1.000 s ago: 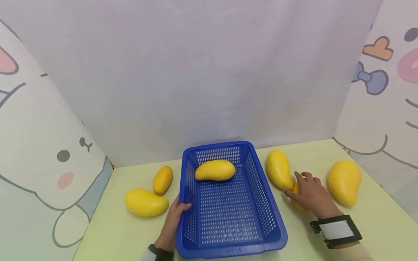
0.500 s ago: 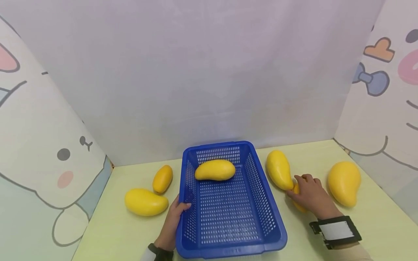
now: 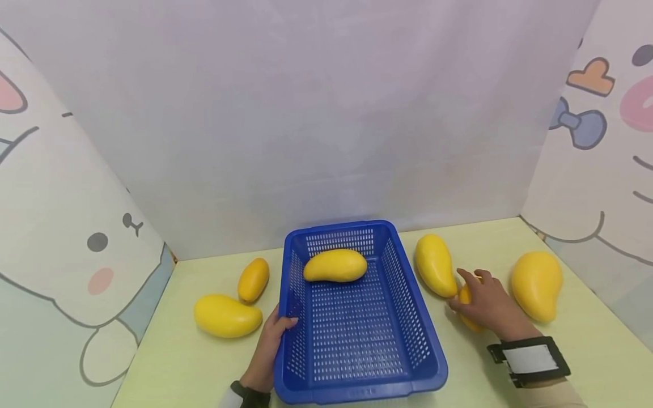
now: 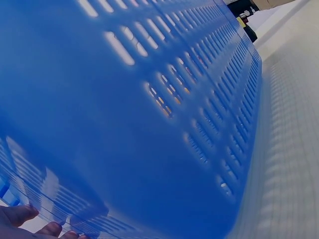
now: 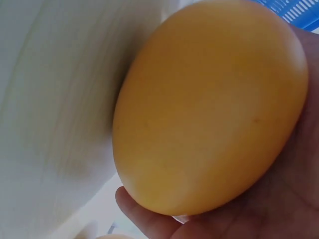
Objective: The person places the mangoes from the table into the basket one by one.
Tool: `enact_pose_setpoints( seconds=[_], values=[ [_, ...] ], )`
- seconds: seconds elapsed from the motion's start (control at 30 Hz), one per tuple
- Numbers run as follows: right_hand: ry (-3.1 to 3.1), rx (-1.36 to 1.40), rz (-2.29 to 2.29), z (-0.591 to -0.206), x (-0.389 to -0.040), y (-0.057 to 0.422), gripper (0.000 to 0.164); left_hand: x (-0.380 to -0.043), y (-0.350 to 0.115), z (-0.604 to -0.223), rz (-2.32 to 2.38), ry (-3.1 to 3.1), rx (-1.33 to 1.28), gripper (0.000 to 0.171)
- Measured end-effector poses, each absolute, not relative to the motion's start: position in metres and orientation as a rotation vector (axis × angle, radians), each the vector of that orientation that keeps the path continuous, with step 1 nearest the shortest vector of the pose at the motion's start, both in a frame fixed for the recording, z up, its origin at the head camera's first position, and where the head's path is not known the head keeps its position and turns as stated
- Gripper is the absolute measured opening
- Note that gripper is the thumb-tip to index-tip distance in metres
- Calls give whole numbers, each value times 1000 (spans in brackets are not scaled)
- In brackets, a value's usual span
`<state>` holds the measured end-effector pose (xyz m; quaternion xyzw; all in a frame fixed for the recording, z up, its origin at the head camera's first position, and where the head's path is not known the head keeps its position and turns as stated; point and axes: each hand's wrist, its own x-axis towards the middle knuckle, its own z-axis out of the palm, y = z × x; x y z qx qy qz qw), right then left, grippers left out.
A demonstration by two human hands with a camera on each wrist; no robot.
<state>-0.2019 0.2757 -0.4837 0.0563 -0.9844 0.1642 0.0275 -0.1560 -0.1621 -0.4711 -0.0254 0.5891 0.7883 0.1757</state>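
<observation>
My left hand [image 3: 269, 343] grips the left side of a blue plastic basket [image 3: 359, 392], thumb over the rim. In the left wrist view the slotted basket wall [image 4: 99, 109] fills most of the picture, fingertips low at the left. A yellow mango [image 3: 335, 266] lies inside, toward the back. To the right of the basket, my right hand [image 3: 487, 303] holds a small orange-yellow mango [image 3: 465, 294] between thumb and fingers, partly covered by the hand. The right wrist view shows this mango [image 5: 209, 109] against my palm, close to the tabletop.
A larger yellow mango [image 3: 436, 265] lies just beyond my right hand, and a big rounded one [image 3: 537, 286] to its right. Left of the basket are a long yellow mango [image 3: 228, 316] and a small orange one [image 3: 253, 280]. A pale curtain [image 3: 326, 124] stands behind the table.
My right hand has shifted slightly around the small mango, and more of the fruit shows between thumb and fingers. The left hand and the basket hold still.
</observation>
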Motion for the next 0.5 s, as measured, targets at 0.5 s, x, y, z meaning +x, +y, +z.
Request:
enact_pose_setpoints(
  seconds=[0.5],
  values=[
    [-3110, 123, 512, -478, -201, 281, 84, -156, -163, -471, 2227, 1675, -69, 63]
  ],
)
